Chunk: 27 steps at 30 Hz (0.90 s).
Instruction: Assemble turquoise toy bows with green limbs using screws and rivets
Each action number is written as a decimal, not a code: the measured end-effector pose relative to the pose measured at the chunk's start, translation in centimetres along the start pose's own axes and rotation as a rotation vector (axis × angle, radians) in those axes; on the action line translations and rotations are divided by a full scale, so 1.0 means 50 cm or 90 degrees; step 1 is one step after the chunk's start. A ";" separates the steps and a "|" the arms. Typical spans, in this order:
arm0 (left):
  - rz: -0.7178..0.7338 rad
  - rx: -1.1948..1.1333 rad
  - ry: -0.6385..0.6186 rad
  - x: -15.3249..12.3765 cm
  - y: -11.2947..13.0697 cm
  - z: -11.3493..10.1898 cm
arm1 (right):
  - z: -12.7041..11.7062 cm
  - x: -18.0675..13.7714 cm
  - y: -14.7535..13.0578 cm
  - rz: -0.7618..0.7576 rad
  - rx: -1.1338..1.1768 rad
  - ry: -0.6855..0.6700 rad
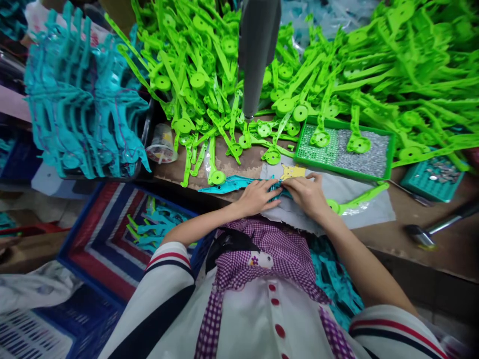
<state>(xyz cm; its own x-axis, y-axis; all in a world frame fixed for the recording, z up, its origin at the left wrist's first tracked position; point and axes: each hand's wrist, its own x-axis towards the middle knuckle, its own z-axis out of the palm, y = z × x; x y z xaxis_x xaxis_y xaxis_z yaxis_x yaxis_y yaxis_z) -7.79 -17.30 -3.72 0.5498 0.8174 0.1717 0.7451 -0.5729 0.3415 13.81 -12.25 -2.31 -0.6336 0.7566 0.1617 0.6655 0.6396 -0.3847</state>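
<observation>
A long turquoise plastic part (226,185) lies along the table's front edge on a grey cloth (370,212). My left hand (258,197) rests over its middle, fingers bent across it and gripping it. Right beside it, my right hand (307,193) has thumb and fingers pinched together over the part's right end. Whatever sits between those right fingertips is hidden. A grey powered driver (259,55) hangs point-down just beyond my hands. Near my right wrist lies a lime-green arm-shaped part (357,199).
Lime-green parts (198,80) are heaped across the back. A green tray (348,149) holds small metal pieces; a teal box (432,174) and hammer (426,234) lie right. Turquoise parts (86,99) stack at left, near a cup (162,143). A blue crate (112,234) stands below.
</observation>
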 end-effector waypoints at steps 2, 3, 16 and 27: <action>0.004 0.010 -0.002 0.000 -0.001 0.001 | -0.002 0.002 -0.001 0.017 -0.002 -0.004; 0.006 0.017 -0.004 -0.001 -0.001 0.002 | -0.004 0.003 -0.001 0.022 -0.013 -0.005; 0.018 0.066 0.020 -0.003 -0.002 0.014 | -0.007 0.014 0.009 0.014 -0.037 -0.017; 0.038 0.077 -0.005 -0.003 0.002 0.015 | 0.004 0.036 0.007 0.316 0.132 -0.081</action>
<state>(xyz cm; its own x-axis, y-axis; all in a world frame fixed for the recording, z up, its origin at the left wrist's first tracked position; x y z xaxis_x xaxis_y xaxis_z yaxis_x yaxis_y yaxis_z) -7.53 -17.52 -4.39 0.5973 0.7812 0.1814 0.7504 -0.6243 0.2174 12.84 -10.71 -2.34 -0.3146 0.9298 -0.1910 0.8127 0.1599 -0.5603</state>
